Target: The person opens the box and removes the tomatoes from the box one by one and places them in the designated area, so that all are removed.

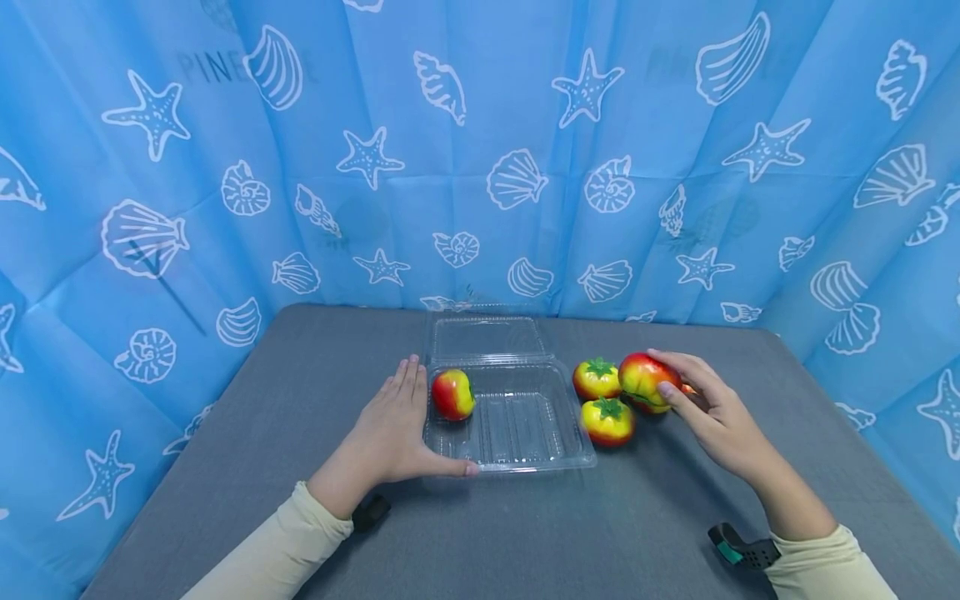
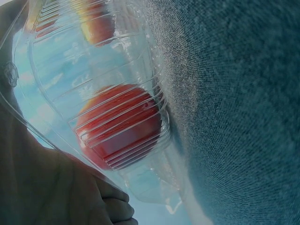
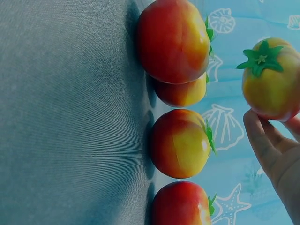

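Note:
A clear plastic clamshell box [image 1: 517, 417] lies with its lid [image 1: 487, 337] folded back. One red-and-yellow toy tomato [image 1: 453, 395] sits in its left end; the left wrist view shows this tomato [image 2: 119, 126] through the ribbed wall. My left hand [image 1: 393, 429] rests along the box's left side, fingers straight, thumb stretched along the front edge. Thumb and fingers of my right hand [image 1: 716, 408] hold another toy tomato [image 1: 647, 382] above the table, its green star-shaped leaves [image 3: 261, 58] showing in the right wrist view.
Right of the box stand two toy tomatoes, a rear one [image 1: 597, 379] and a front one [image 1: 608, 422]. More are partly hidden behind my right hand; the right wrist view shows several in a row, one [image 3: 180, 143] mid-frame. A blue shell-print curtain [image 1: 480, 167] surrounds the grey table [image 1: 525, 533].

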A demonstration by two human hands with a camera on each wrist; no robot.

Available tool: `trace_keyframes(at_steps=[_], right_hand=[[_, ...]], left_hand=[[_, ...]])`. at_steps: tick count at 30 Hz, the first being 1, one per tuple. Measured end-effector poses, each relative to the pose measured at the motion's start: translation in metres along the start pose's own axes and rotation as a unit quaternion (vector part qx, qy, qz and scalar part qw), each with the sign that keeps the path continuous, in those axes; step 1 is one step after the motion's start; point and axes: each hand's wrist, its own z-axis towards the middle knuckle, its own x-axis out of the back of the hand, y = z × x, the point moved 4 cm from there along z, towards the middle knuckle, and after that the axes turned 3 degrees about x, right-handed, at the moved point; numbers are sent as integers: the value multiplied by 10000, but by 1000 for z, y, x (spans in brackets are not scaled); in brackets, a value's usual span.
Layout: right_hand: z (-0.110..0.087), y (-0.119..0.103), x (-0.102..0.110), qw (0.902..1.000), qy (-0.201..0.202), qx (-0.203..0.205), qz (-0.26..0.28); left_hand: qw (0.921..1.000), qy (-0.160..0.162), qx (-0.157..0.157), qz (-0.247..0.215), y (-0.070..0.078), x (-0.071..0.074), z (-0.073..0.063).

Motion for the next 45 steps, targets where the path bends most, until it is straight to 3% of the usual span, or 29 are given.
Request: trace_keyframes(at_steps=[27, 35, 45], right_hand=[[0, 0, -1, 9992, 27, -118, -383], [-1, 1, -2, 9990, -34, -297, -338], [0, 0, 0, 9995, 62, -191, -239]], left_hand=[[9999, -33, 78, -53, 1, 0, -1], [10000, -37, 59, -15, 0, 0, 0], [10000, -32, 56, -11, 0, 0, 1]])
